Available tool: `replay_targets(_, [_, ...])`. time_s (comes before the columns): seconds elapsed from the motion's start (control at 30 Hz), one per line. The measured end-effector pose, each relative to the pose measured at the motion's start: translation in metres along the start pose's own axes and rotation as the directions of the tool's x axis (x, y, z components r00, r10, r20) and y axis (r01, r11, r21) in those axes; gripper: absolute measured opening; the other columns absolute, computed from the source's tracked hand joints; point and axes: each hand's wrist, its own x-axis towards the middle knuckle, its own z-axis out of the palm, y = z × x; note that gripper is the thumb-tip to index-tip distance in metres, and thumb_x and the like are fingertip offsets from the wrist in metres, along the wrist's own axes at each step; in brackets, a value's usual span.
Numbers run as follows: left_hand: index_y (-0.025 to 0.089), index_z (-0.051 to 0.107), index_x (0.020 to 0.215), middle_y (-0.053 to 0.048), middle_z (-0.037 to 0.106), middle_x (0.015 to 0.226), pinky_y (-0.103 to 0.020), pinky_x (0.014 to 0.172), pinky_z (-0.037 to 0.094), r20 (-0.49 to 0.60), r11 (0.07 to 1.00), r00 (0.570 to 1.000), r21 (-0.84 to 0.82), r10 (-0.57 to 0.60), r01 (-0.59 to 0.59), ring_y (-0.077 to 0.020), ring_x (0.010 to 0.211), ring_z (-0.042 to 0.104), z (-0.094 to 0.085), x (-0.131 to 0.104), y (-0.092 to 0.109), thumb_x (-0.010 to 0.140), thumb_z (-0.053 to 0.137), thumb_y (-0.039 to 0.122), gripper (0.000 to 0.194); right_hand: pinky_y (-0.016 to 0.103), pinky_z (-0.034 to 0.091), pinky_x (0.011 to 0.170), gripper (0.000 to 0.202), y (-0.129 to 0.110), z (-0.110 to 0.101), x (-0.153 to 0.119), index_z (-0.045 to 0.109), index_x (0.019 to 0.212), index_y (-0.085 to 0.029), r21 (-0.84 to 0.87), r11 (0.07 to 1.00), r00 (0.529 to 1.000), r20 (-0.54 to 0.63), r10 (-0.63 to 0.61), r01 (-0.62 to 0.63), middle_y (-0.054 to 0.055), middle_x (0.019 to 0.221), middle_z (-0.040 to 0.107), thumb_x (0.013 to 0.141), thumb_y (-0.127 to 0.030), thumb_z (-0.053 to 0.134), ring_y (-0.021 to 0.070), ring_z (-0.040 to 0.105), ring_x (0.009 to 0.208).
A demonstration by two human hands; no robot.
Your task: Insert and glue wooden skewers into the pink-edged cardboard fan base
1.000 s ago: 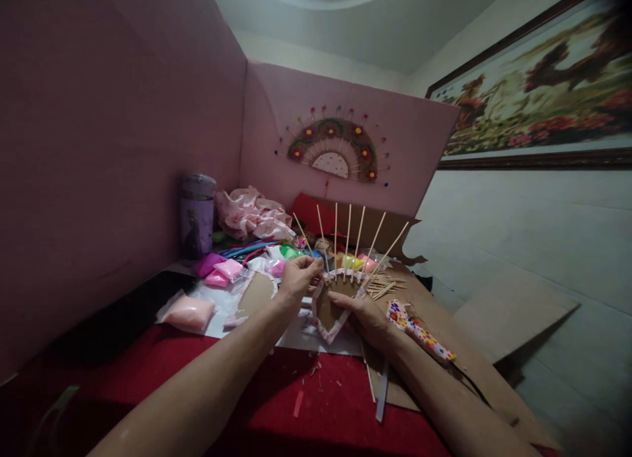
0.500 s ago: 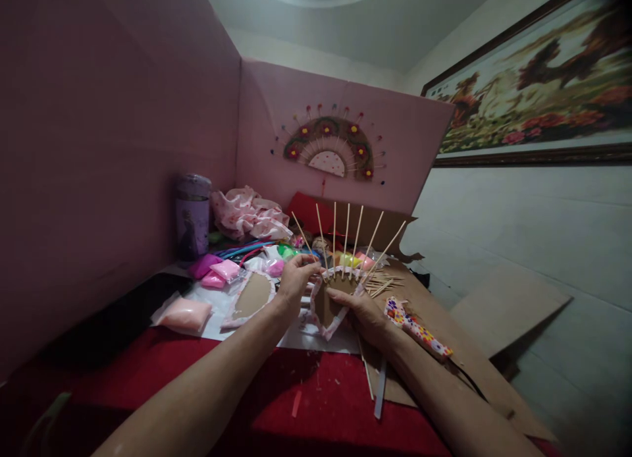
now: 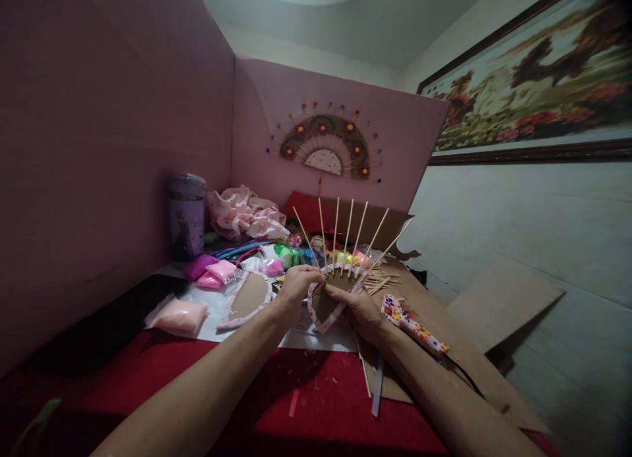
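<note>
A Home Corner for Making Things

Looks like a room in a home, used for making crafts. Has a big framed picture [image 3: 533,95] of animals and flowers hung up on a pale wall [image 3: 518,210], as in a sitting room. Has a red cloth [image 3: 336,417] spread out, and a purple cup [image 3: 187,216] with a lid and a drawing. Also looks crafty: full of pink stuff in plastic bags [image 3: 221,270], loose thin wooden sticks [image 3: 382,280], brown cardboard [image 3: 467,345] and crumpled pink cloth [image 3: 247,213]. Has tall pink boards [image 3: 409,134] on two sides, with a pretty half-round fan [image 3: 323,159] on the back one, decked with flowers and coloured tips.
</note>
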Motion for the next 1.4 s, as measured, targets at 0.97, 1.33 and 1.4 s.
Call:
replay_targets(0.97, [0.015,0.060,0.054,0.001,0.056,0.053,-0.027,0.055,0.037,-0.074,0.997,0.997,-0.073,-0.014,0.008,-0.0140,0.054,0.051,0.0013,0.0014,-0.0021,0.044,0.062,0.013,0.011,0.026,0.047,0.060,0.035,0.0005,0.0017,0.0003,0.073,0.087,-0.016,0.061,0.998,0.999,0.031,-0.016,0.014,0.003,0.077,0.072,0.058,-0.033,0.084,0.0149,0.062,0.064])
replay_targets(1.33, [0.015,0.060,0.053,0.000,0.054,0.053,-0.028,0.057,0.038,-0.079,0.998,0.997,-0.064,-0.017,0.012,-0.0148,0.056,0.052,0.0015,0.0015,-0.0016,0.042,0.062,0.013,0.011,0.023,0.041,0.049,0.031,0.0041,-0.0021,0.0019,0.072,0.082,-0.016,-0.003,1.000,1.000,0.009,-0.010,0.010,0.001,0.070,0.069,0.060,-0.037,0.082,0.0109,0.056,0.054])
replay_targets(1.4, [0.015,0.060,0.054,0.001,0.054,0.053,-0.028,0.056,0.037,-0.087,0.998,0.996,-0.058,-0.028,0.023,-0.0144,0.055,0.051,0.0014,0.0014,-0.0015,0.042,0.062,0.014,0.012,0.022,0.036,0.045,0.031,0.0041,-0.0024,0.0018,0.072,0.081,-0.016,-0.013,1.000,1.000,0.003,-0.005,0.005,0.000,0.068,0.068,0.061,-0.037,0.082,0.0092,0.052,0.049])
